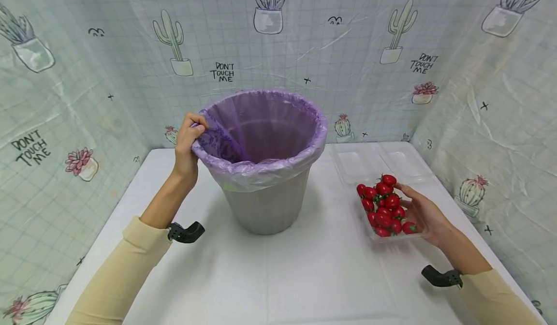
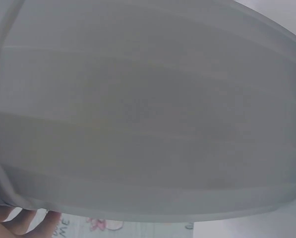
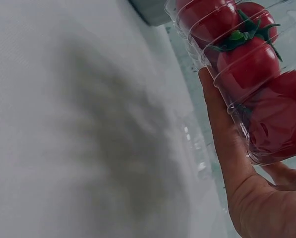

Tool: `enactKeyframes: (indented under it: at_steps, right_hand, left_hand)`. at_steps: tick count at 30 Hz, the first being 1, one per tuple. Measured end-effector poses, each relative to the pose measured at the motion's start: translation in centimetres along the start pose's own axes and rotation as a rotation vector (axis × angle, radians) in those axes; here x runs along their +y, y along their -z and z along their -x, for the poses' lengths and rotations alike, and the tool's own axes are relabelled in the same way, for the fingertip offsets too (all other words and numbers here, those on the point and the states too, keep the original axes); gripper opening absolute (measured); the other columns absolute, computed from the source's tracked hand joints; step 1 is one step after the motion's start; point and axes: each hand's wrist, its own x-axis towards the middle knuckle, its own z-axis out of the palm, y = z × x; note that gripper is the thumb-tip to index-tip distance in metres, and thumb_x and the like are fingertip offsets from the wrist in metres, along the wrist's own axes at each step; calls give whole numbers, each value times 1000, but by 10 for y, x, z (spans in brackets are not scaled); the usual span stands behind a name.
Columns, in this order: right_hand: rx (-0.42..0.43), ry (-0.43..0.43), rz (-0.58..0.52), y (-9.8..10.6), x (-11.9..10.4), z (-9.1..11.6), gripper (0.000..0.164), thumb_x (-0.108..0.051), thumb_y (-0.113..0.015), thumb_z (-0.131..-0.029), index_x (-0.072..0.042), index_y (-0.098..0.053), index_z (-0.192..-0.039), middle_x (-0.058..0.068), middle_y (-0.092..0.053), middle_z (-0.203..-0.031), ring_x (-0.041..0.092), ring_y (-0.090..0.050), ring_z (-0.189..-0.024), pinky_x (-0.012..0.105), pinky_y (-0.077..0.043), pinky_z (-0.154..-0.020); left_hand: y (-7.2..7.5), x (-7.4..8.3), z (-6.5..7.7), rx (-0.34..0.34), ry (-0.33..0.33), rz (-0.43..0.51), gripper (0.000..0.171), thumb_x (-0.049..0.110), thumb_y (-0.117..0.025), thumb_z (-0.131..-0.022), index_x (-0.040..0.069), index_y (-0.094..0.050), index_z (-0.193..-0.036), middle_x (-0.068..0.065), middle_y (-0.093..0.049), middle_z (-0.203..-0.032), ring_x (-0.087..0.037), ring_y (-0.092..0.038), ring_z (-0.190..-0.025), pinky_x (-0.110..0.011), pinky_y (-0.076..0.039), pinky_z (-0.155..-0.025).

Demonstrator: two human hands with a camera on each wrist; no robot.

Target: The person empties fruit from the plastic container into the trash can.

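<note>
My left hand [image 1: 189, 139] grips the left rim of a grey trash bin [image 1: 267, 209], fingers over the edge. A purple plastic bag [image 1: 278, 117] lines the bin and is folded down outside around the rim. In the left wrist view, the bin's ribbed outer wall [image 2: 148, 114] fills most of the picture. My right hand [image 1: 428, 216] holds a clear plastic box [image 1: 398, 238] by its right side, raised over the table, where it casts a shadow. Red cherry tomatoes [image 1: 384, 216] with green stems fill the box. The right wrist view shows the thumb along the box's wall.
Clear plastic trays or lids [image 1: 370, 163] lie at the back right of the white table [image 1: 278, 276]. A curtain [image 1: 304, 49] printed with cacti surrounds the table at the back and both sides. The bin stands left of the table's middle.
</note>
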Motion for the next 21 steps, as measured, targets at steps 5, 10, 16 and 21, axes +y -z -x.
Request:
enactKeyframes:
  at_steps: [5, 10, 16, 21]
  right_hand:
    - [-22, 16, -12, -4, -17, 0, 63, -51, -34, -107, -32, -11, -163, -16, -50, -129, 0, -67, -108, 37, -62, -88]
    - [26, 22, 88, -12, -33, -2, 79, -55, -37, -105, -21, -2, -167, -7, -42, -140, -3, -66, -105, 35, -62, -86]
    - [6, 86, 20, -20, -53, -5, 71, -49, -41, -107, -24, -11, -166, -19, -65, -120, 4, -72, -102, 34, -63, -78]
    - [-49, 142, -98, -24, -69, -7, 46, -43, -41, -108, -31, -32, -152, -12, -71, -117, 11, -75, -99, 35, -63, -74]
  left_hand:
    - [0, 1, 0, 1, 8, 1, 12, 22, -46, -91, 23, -58, -90, 3, -49, -90, -11, -45, -75, -24, -38, -63]
    - [-1, 2, 1, 4, 16, 2, 13, 20, -45, -90, 23, -57, -89, 4, -49, -90, -10, -44, -75, -23, -36, -64]
    - [0, 1, 1, 3, 15, -1, 13, 20, -44, -90, 23, -56, -89, 4, -48, -91, -11, -44, -77, -23, -36, -65]
    - [0, 1, 0, 3, 11, 5, 13, 19, -44, -90, 22, -56, -89, 4, -49, -92, -11, -44, -80, -23, -36, -67]
